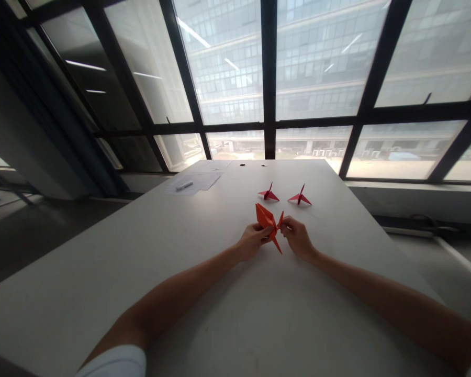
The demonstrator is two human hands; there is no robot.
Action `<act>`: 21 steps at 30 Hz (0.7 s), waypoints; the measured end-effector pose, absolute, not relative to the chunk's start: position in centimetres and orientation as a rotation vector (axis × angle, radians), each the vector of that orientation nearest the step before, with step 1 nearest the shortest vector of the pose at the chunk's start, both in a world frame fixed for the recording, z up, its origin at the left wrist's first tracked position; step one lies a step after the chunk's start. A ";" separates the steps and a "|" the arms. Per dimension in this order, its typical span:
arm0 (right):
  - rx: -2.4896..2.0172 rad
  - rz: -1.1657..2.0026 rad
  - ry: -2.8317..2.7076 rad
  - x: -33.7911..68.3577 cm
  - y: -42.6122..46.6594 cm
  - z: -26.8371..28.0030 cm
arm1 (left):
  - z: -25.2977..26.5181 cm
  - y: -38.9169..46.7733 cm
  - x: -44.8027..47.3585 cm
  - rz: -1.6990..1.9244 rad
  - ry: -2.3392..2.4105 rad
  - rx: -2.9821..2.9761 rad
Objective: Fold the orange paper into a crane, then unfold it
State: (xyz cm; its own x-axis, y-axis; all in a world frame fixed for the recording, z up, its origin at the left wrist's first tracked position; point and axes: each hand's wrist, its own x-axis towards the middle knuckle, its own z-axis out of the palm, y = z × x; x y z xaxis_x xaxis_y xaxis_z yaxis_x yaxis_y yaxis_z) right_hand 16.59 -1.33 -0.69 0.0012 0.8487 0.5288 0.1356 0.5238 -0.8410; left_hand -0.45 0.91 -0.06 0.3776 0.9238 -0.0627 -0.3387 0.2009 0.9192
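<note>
Your left hand (253, 240) and right hand (296, 235) pinch the orange paper crane (269, 222) at centre frame, steadying both sides. Two red cranes (284, 196) sit just above.

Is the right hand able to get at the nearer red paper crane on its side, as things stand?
Probably yes, but not freely: the right hand is pinching the orange paper crane with the left hand. The red crane sits just beyond, with bare table between.

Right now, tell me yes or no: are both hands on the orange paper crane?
Yes: the left hand and the right hand each pinch a side of the orange crane, held just above the table.
</note>
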 end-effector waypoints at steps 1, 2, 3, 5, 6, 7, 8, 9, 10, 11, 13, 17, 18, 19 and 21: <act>-0.900 0.707 -1.477 16.6 -1.3 -0.7 | -0.1 0.9 -0.4 1.001 0.740 0.990; -0.903 0.719 -1.469 16.7 -1.3 -0.7 | -0.1 0.9 -0.4 1.001 0.741 0.991; -0.903 0.732 -1.463 16.7 -1.2 -0.7 | -0.1 0.9 -0.4 1.001 0.739 0.992; -0.902 0.762 -1.447 16.7 -1.2 -0.8 | -0.2 1.0 -0.4 0.999 0.733 0.994; -0.902 0.775 -1.434 16.7 -1.2 -0.8 | -0.2 1.0 -0.4 0.996 0.732 0.997; -0.903 0.784 -1.419 16.6 -1.2 -0.8 | -0.2 1.0 -0.4 0.993 0.732 1.000; -0.904 0.791 -1.405 16.6 -1.2 -0.8 | -0.2 1.0 -0.4 0.991 0.732 1.002; -0.902 0.797 -1.395 16.6 -1.1 -0.9 | -0.2 1.0 -0.4 0.990 0.734 1.004; -0.898 0.803 -1.385 16.6 -1.1 -0.9 | -0.2 1.0 -0.4 0.990 0.736 1.005; -0.895 0.809 -1.378 16.6 -1.0 -1.0 | -0.3 1.0 -0.5 0.989 0.738 1.007; -0.890 0.811 -1.372 16.7 -1.0 -1.0 | -0.3 1.0 -0.5 0.985 0.739 1.010; -0.904 0.802 -1.367 16.7 -1.1 -0.9 | -0.3 1.0 -0.5 0.979 0.732 1.012; -0.908 0.799 -1.365 16.7 -1.1 -0.8 | -0.3 1.0 -0.5 0.980 0.733 1.010; -0.911 0.796 -1.366 16.7 -1.1 -0.8 | -0.4 1.0 -0.5 0.982 0.735 1.007; -0.909 0.786 -1.373 16.7 -1.2 -0.7 | -0.4 1.0 -0.5 0.982 0.738 1.002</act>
State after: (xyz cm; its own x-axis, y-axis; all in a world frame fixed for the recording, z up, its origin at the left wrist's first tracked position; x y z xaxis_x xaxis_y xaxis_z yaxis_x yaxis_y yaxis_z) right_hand 16.68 -1.21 -0.70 0.0593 0.8861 0.4596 0.0524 0.4570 -0.8879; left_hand -0.53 1.04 -0.42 0.3909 0.9179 -0.0682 -0.3213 0.2055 0.9244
